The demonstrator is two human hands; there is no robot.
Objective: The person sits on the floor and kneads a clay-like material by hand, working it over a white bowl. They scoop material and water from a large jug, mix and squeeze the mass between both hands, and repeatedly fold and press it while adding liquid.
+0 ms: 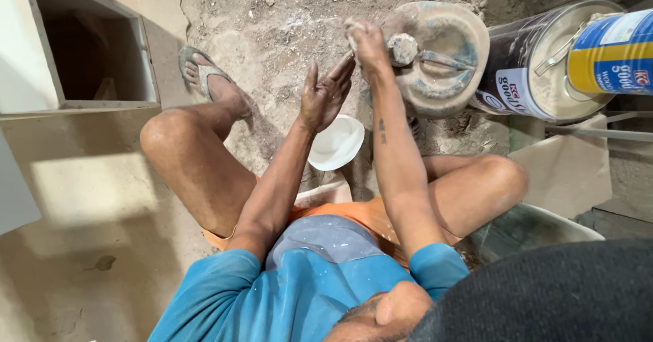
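Observation:
My right hand (pixel 367 44), smeared with whitish paste, is curled against the round cap (pixel 403 48) on top of a dusty plastic jerrycan (pixel 445 59) lying on the dirt floor. My left hand (pixel 325 97) is open just below it, fingers spread, its fingertips close to my right wrist. A white bowl (pixel 337 142) sits on the ground between my knees, under both forearms.
A dark round tin (pixel 527 70) with a wire handle and a blue and yellow can (pixel 612 51) stand right of the jerrycan. An open wooden box (pixel 88 49) and a pale board (pixel 81 199) lie at left. My sandalled foot (pixel 204 76) rests nearby.

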